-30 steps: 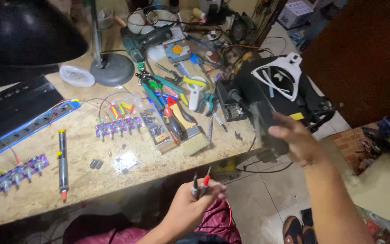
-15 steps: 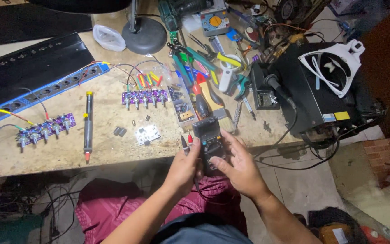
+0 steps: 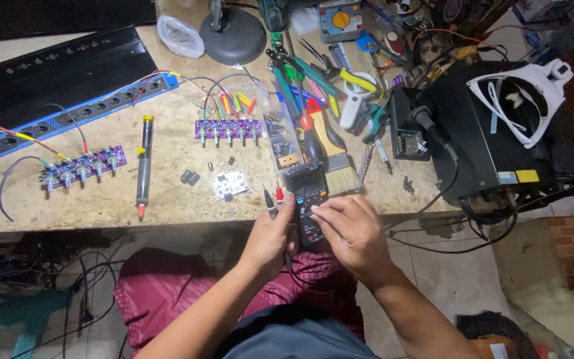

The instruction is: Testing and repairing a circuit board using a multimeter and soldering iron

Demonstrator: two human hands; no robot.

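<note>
Here, a worn stone-coloured desk (image 3: 167, 193) fills the upper part of the head view, crowded with electronics. A long black panel (image 3: 61, 73) with a blue edge strip lies at its far left, and a black box-shaped device (image 3: 479, 133) sits at its right end with a white headset frame (image 3: 519, 100) resting on top. A round black lamp base (image 3: 232, 36) stands at the back. Loose pliers and cutters (image 3: 300, 80) pile up in the middle, just beside a wooden-handled paintbrush (image 3: 335, 156). Two purple circuit boards with rows of knobs lie well apart: one (image 3: 228, 129) near the centre, the other (image 3: 84, 169) toward the left. Between them rests a slim desoldering pump (image 3: 143, 163).

At the desk's near edge, a black multimeter (image 3: 307, 199) is held between both hands. The left hand (image 3: 270, 236) curls around its left side while pinching the red and black test probes (image 3: 274, 199) upright between its fingers. The right hand (image 3: 353, 229) cups the meter's right side, fingers bent over its dial. A maroon cloth (image 3: 167, 292) covers the person's lap below.
</note>
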